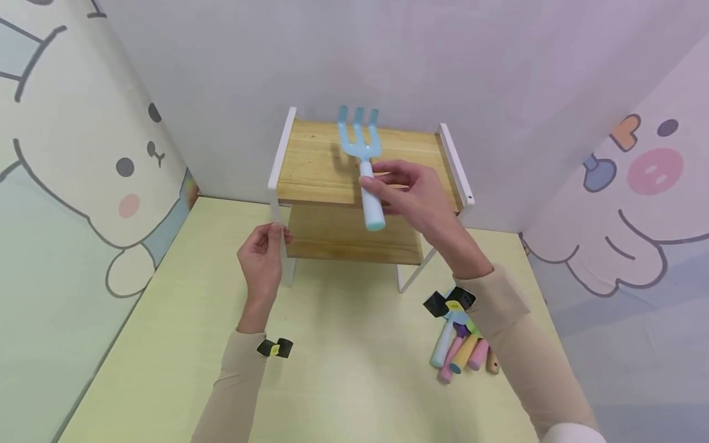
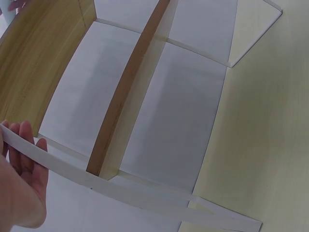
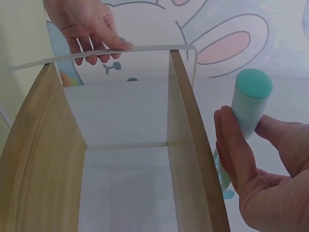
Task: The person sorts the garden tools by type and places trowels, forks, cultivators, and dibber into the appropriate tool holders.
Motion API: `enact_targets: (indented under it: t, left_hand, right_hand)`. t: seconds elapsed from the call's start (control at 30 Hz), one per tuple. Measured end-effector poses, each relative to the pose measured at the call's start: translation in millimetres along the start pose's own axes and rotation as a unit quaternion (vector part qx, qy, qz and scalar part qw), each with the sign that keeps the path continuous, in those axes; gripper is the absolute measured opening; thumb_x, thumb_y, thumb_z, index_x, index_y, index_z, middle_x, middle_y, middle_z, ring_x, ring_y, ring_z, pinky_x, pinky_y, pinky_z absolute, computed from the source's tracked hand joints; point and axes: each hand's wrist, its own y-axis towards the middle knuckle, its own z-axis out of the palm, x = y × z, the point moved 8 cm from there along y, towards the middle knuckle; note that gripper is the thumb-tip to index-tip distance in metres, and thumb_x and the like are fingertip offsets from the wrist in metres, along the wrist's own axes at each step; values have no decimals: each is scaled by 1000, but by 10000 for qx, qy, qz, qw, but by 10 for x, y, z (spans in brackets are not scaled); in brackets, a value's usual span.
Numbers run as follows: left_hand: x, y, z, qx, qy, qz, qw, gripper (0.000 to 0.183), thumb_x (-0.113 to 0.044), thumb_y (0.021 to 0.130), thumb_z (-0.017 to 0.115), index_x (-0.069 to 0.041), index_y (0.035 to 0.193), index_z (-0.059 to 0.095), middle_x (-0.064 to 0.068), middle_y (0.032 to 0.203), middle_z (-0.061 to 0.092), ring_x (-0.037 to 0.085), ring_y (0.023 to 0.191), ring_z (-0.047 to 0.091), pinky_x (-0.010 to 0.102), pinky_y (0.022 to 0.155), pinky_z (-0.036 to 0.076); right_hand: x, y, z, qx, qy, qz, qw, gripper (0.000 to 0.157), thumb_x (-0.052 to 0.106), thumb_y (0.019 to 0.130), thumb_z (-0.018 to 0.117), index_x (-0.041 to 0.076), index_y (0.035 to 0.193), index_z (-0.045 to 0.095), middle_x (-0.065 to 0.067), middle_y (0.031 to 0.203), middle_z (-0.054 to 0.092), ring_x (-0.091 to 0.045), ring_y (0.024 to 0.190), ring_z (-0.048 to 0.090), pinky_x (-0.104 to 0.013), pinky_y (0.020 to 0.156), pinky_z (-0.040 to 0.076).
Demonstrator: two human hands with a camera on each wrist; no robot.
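Note:
My right hand [image 1: 418, 194] pinches the pale handle of a light-blue three-pronged hand rake [image 1: 360, 147] between thumb and fingers. The rake is over the top board of a small two-tier wooden shelf [image 1: 310, 163], its bent prongs pointing to the back wall. In the right wrist view, the teal end of the rake handle [image 3: 251, 96] faces up, with the prongs partly hidden behind the board edge. My left hand [image 1: 261, 252] holds the shelf's white front left post [image 2: 63, 166], fingers behind it and thumb in front.
Several toy garden tools with pastel handles [image 1: 462, 351] lie in a pile on the pale yellow floor [image 1: 343, 369], partly under my right forearm. The lower board [image 1: 354, 237] sits beneath the top one. Cartoon-printed walls [image 1: 653, 246] stand on both sides.

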Motion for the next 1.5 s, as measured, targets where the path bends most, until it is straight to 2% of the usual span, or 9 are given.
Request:
enact_targets:
  t: [0.57, 1.13, 1.5]
  left_hand:
    - [10, -3, 5, 38, -27, 73, 10000, 27, -5, 104, 60, 21, 99, 62, 2, 86, 72, 13, 74, 69, 24, 78, 60]
    - [7, -3, 10, 13, -59, 19, 10000, 26, -5, 104, 61, 20, 98, 62, 2, 85, 72, 13, 74, 69, 24, 78, 60]
    - [-9, -3, -3, -40, -8, -8, 10000, 27, -7, 104, 61, 19, 98, 63, 2, 86, 71, 13, 75, 70, 24, 78, 60]
  right_hand:
    - [-9, 249, 226, 361, 191, 134, 9991, 39, 28, 93, 79, 7, 125, 69, -14, 113, 70, -27, 92, 73, -38, 81, 64]
    - [77, 420, 335, 511, -346, 265, 9977, 40, 34, 92, 80, 6, 119, 72, -10, 107, 73, -23, 89, 73, -33, 79, 64]
    - [174, 503, 411, 556, -808, 279, 9948, 42, 33, 94, 77, 1, 121, 70, -11, 106, 73, -22, 84, 73, -32, 75, 64]
